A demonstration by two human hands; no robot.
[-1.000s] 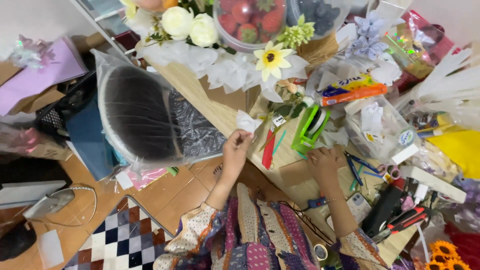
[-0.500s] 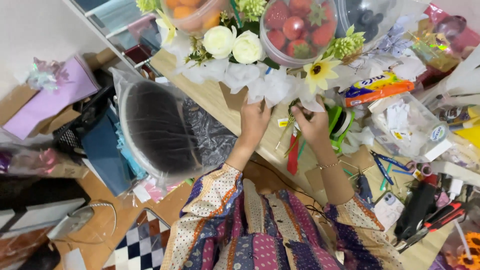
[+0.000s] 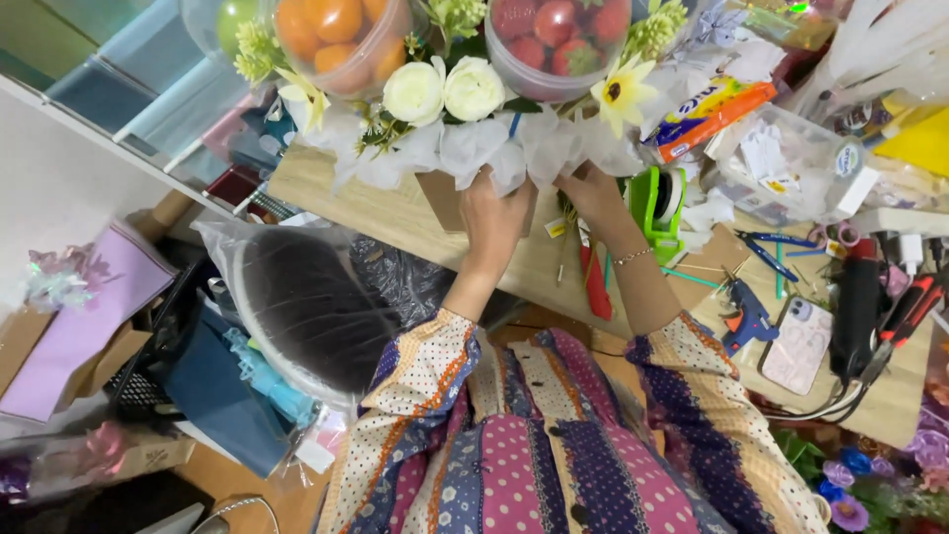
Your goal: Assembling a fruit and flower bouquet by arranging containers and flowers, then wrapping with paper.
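Note:
A fruit-and-flower arrangement stands at the far edge of the wooden table: clear bowls of oranges and strawberries, two white roses, yellow daisies and a ruffle of white tissue paper. My left hand presses up against the tissue ruffle below the roses, over a brown cardboard base. My right hand grips the tissue under the right daisy. Both fingertips are hidden in the paper.
A green tape dispenser, red scissors, blue glue gun, phone and black tools lie right of my arms. A plastic-wrapped dark round thing and pink bags crowd the floor at left.
Both hands rose from the table to the arrangement and now hold its white tissue ruffle. The view has closed in on the bowls and flowers.

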